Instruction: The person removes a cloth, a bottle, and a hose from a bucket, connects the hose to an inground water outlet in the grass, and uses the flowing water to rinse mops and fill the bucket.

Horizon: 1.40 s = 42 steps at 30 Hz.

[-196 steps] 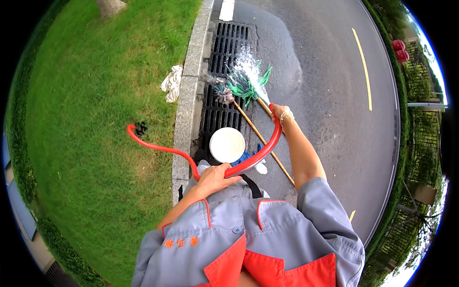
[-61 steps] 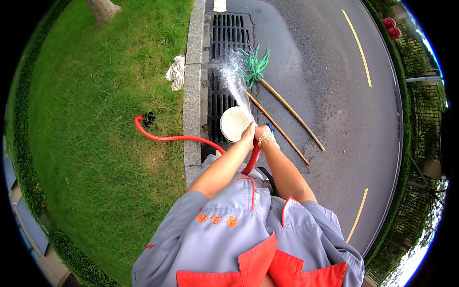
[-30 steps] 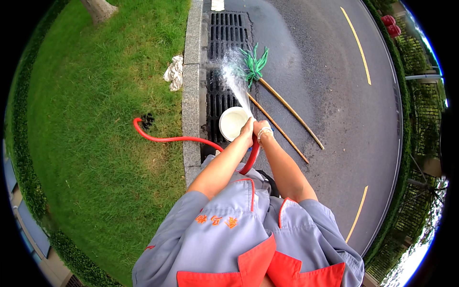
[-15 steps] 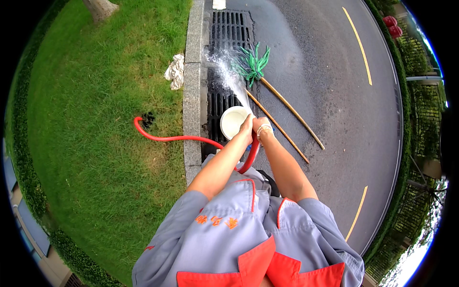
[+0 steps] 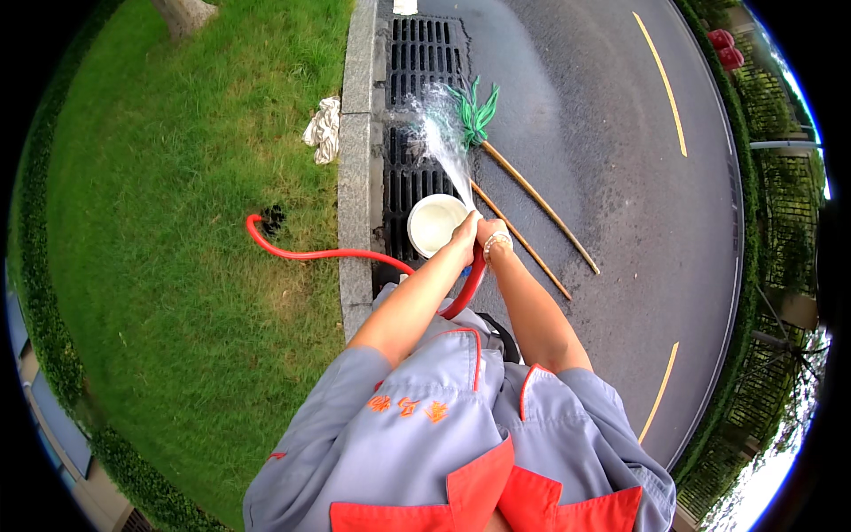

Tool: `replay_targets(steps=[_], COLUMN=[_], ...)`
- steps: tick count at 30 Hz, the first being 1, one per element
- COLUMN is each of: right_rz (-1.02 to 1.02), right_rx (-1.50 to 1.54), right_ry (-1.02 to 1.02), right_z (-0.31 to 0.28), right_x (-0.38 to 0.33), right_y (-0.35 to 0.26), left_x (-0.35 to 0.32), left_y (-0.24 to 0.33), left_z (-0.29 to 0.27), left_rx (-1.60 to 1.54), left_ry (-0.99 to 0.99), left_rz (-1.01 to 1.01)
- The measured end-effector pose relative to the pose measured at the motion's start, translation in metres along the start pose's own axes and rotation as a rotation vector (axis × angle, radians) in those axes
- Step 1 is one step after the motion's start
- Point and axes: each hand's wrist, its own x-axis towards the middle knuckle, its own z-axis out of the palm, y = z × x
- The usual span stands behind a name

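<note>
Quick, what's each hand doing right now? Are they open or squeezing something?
Left hand: closed, holding the red hose near its spraying end.
Right hand: closed, holding the same hose, right beside the left.

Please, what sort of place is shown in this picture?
Probably a roadside: a grey kerb divides the lawn from asphalt with yellow dashes, and drain grates lie along it.

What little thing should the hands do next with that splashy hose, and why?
Perhaps swing the red hose slightly right, toward the green mop: the left hand and right hand grip its spraying end together, and the water seems to land mostly over the drain grates, left of that mop.
</note>
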Motion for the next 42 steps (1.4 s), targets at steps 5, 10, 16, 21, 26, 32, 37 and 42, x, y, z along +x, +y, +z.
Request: replay_targets(steps=[5, 10, 16, 21, 26, 32, 37, 42], right_rz=[-0.008, -0.020, 0.089, 0.120, 0.111, 0.139, 0.103, 0.138], right_rx=[-0.184, -0.086, 0.041, 0.093, 0.267, 0.401, 0.292, 0.281], right_ry=[-0.003, 0.011, 0.046, 0.046, 0.003, -0.044, -0.076, -0.086], right_z=[0.002, 0.001, -0.004, -0.010, -0.012, -0.003, 0.003, 0.007], right_x=[0.027, 0.033, 0.040, 0.013, 0.008, 0.011, 0.011, -0.006], right_y=[0.030, 0.035, 0.048, 0.033, 0.015, 0.018, 0.017, 0.003], left_x=[-0.005, 0.005, 0.011, -0.006, -0.020, -0.035, -0.030, -0.014], left_y=[-0.012, -0.010, -0.020, -0.020, -0.018, -0.012, -0.013, -0.017], left_z=[0.012, 0.013, 0.019, 0.016, 0.006, 0.007, -0.001, -0.024], left_rx=[-0.022, 0.001, 0.005, -0.002, -0.096, -0.160, -0.197, -0.168], left_ry=[-0.051, -0.022, -0.036, -0.020, -0.100, -0.028, 0.000, -0.042], left_rz=[-0.019, 0.001, -0.039, -0.043, 0.062, 0.039, 0.021, 0.039])
